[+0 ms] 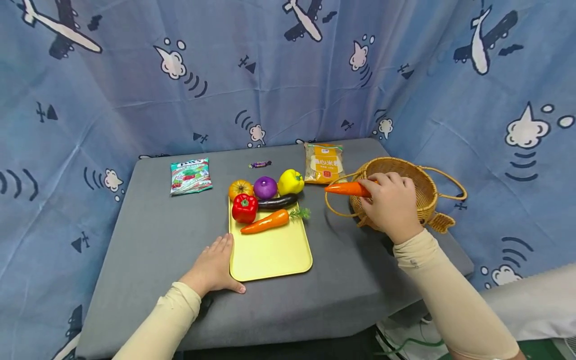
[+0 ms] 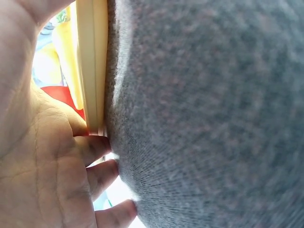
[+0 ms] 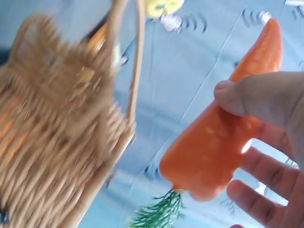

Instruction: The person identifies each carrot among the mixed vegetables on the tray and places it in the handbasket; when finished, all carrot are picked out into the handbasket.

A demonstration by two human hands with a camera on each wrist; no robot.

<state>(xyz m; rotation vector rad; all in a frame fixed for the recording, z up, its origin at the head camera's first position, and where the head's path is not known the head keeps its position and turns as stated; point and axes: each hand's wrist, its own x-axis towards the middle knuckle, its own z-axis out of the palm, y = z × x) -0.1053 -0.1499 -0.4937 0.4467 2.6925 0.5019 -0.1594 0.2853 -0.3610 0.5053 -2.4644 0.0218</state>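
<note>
My right hand (image 1: 391,205) pinches an orange carrot (image 1: 347,189) over the near-left rim of a wicker basket (image 1: 400,161). In the right wrist view, thumb and fingers hold the carrot (image 3: 204,147) mid-body, its green leafy top hanging down beside the basket (image 3: 61,128). My left hand (image 1: 218,265) rests spread against the left edge of a yellow tray (image 1: 270,255). On the tray lie a second carrot (image 1: 266,222), a red pepper (image 1: 245,208) and an eggplant (image 1: 278,202). A small pumpkin (image 1: 240,188), purple onion (image 1: 265,187) and yellow pepper (image 1: 290,182) sit along its far edge.
Behind the tray lie a small purple-wrapped candy (image 1: 260,164) and a yellow grain bag (image 1: 324,163). A green snack packet (image 1: 191,176) is at the left. The grey table (image 1: 153,250) meets a blue patterned curtain (image 1: 270,75). The basket's handles stick out sideways.
</note>
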